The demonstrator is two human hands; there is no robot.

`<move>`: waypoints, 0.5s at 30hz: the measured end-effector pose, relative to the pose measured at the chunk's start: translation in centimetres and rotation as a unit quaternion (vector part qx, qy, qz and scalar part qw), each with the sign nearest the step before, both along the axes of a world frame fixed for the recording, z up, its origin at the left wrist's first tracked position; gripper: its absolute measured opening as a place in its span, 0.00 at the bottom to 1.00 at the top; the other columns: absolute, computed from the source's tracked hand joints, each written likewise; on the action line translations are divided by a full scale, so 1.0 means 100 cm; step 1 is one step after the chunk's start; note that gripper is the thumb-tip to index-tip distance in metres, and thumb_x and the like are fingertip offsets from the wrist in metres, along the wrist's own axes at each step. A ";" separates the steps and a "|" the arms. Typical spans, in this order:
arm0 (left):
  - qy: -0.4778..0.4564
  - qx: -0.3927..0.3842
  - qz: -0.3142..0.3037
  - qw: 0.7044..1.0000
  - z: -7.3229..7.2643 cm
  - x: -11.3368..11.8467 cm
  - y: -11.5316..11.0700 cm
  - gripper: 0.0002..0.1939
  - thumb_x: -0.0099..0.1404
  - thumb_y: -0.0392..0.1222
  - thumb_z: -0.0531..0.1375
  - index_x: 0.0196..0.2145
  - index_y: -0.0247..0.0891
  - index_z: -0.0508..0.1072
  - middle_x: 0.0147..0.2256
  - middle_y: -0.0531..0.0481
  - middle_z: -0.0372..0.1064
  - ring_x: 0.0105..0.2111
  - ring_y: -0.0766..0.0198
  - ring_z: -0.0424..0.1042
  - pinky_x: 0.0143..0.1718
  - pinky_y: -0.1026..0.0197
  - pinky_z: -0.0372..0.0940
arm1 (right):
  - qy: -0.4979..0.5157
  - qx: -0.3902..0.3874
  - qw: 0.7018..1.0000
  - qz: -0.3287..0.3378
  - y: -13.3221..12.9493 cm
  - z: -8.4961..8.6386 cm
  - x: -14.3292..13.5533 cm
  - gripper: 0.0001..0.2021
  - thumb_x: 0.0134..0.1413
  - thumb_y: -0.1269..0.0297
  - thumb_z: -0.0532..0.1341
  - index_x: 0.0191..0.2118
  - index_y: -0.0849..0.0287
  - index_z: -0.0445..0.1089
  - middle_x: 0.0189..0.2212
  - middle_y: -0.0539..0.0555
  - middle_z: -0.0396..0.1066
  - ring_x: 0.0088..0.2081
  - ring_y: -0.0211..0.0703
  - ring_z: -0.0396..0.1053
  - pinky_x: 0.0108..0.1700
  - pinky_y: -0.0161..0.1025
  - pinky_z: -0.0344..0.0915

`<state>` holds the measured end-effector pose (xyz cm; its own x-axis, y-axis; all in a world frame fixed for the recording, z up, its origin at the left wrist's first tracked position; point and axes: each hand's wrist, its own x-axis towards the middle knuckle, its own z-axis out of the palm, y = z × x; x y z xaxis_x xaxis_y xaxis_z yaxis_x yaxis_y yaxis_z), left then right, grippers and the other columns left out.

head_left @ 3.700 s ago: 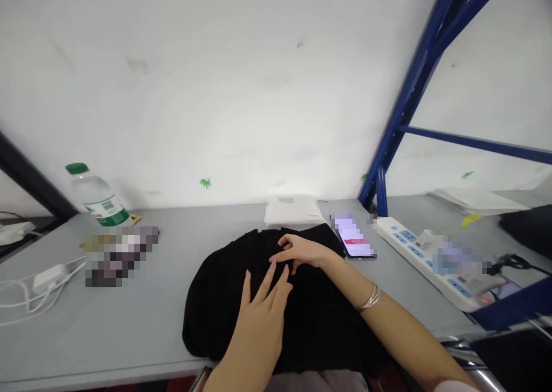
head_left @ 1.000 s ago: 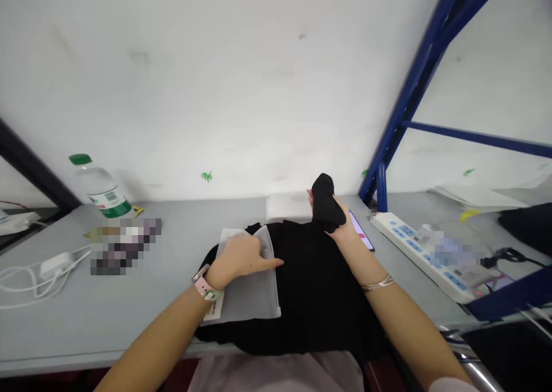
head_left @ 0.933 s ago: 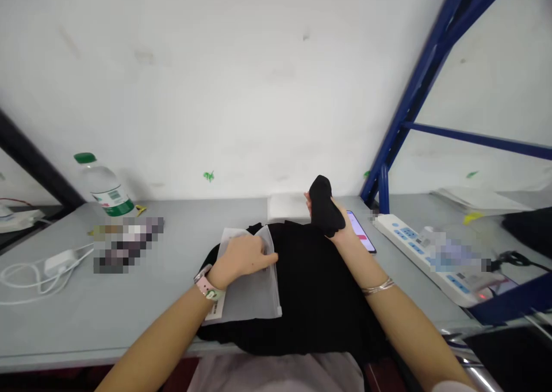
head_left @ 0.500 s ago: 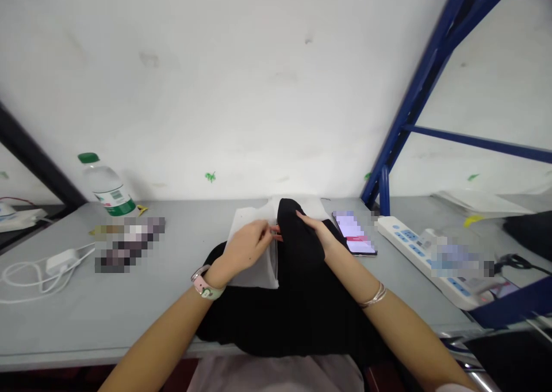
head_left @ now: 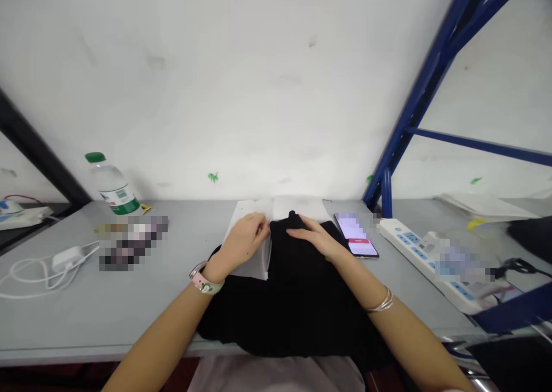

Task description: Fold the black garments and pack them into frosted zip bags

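Observation:
A black cloth [head_left: 297,300], perhaps a garment, is bunched over the table's front edge and partly covers an open stack of white sheets [head_left: 302,205], like a notebook. My left hand [head_left: 244,242] rests over the left-hand white pages [head_left: 254,267], its fingers curled together beside the cloth's edge. What those fingertips hold, if anything, is hidden. On the cloth's upper part lies my right hand [head_left: 317,237], thumb on top and fingers around a small raised fold.
A phone [head_left: 356,237] with a lit screen and a white power strip [head_left: 426,262] lie to the right. Leftward are a green-capped bottle [head_left: 114,188], a white cable with adapter [head_left: 66,258] and a blurred-out item [head_left: 133,242]. A blue metal frame [head_left: 409,110] rises at the right.
The raised black flap has come down lower under my right hand. My left fingers have drawn back from the cloth and curled in. The view has shifted slightly.

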<state>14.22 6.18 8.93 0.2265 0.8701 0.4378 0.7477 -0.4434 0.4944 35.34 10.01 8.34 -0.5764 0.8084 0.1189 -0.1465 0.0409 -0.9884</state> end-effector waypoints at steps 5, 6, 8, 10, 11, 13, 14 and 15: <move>-0.005 -0.055 -0.071 0.996 0.004 0.001 -0.004 0.16 0.73 0.46 0.46 0.30 0.42 0.65 0.28 0.53 0.66 0.28 0.61 0.65 0.31 0.60 0.61 | 0.086 -0.137 0.986 0.043 -0.001 0.000 0.002 0.17 0.46 0.57 0.70 0.42 0.58 0.76 0.33 0.52 0.78 0.34 0.44 0.75 0.39 0.38 0.69; -0.008 -0.060 -0.079 0.995 0.004 0.002 -0.005 0.16 0.73 0.45 0.45 0.31 0.42 0.66 0.30 0.52 0.68 0.30 0.61 0.67 0.32 0.60 0.62 | 0.083 -0.142 0.985 0.047 0.000 -0.001 0.002 0.16 0.46 0.58 0.70 0.42 0.58 0.76 0.33 0.52 0.78 0.34 0.44 0.75 0.39 0.37 0.69; -0.015 -0.060 -0.078 0.995 0.002 0.002 -0.005 0.16 0.74 0.45 0.44 0.31 0.42 0.66 0.31 0.51 0.69 0.32 0.60 0.68 0.34 0.59 0.63 | 0.071 -0.143 0.986 0.040 0.002 -0.002 0.003 0.16 0.46 0.59 0.71 0.42 0.57 0.76 0.33 0.52 0.78 0.34 0.44 0.75 0.38 0.37 0.69; -0.022 -0.053 -0.058 0.997 0.000 0.002 -0.003 0.17 0.74 0.45 0.43 0.29 0.42 0.63 0.29 0.52 0.66 0.29 0.60 0.66 0.31 0.58 0.61 | 0.054 -0.143 0.988 0.029 0.004 -0.002 0.004 0.16 0.47 0.59 0.70 0.43 0.57 0.76 0.34 0.52 0.79 0.35 0.44 0.76 0.39 0.37 0.70; -0.025 -0.047 -0.048 0.997 -0.001 0.002 -0.003 0.17 0.75 0.45 0.42 0.28 0.43 0.60 0.27 0.52 0.63 0.27 0.61 0.64 0.30 0.58 0.60 | 0.038 -0.143 0.989 0.028 0.005 -0.002 0.005 0.17 0.47 0.59 0.70 0.43 0.56 0.76 0.35 0.52 0.79 0.36 0.45 0.76 0.40 0.38 0.70; -0.027 -0.032 -0.035 0.999 -0.003 0.002 -0.001 0.17 0.75 0.45 0.41 0.27 0.44 0.55 0.26 0.54 0.58 0.26 0.62 0.61 0.29 0.58 0.59 | -0.005 -0.136 0.990 0.042 0.006 -0.003 0.005 0.18 0.47 0.59 0.70 0.45 0.55 0.76 0.38 0.52 0.79 0.39 0.47 0.76 0.45 0.41 0.70; -0.025 -0.023 -0.033 0.999 -0.003 0.003 -0.001 0.16 0.75 0.44 0.41 0.27 0.44 0.54 0.26 0.54 0.57 0.26 0.62 0.60 0.29 0.58 0.58 | -0.025 -0.120 0.991 0.053 0.006 -0.003 0.004 0.18 0.48 0.59 0.70 0.47 0.55 0.76 0.40 0.52 0.79 0.42 0.48 0.75 0.48 0.42 0.69; -0.021 -0.015 -0.036 0.999 -0.003 0.004 -0.002 0.16 0.75 0.44 0.42 0.28 0.44 0.54 0.26 0.54 0.57 0.26 0.62 0.60 0.30 0.58 0.58 | -0.040 -0.094 0.993 0.063 0.006 -0.003 0.003 0.19 0.49 0.59 0.69 0.48 0.53 0.76 0.43 0.52 0.78 0.46 0.49 0.74 0.52 0.44 0.67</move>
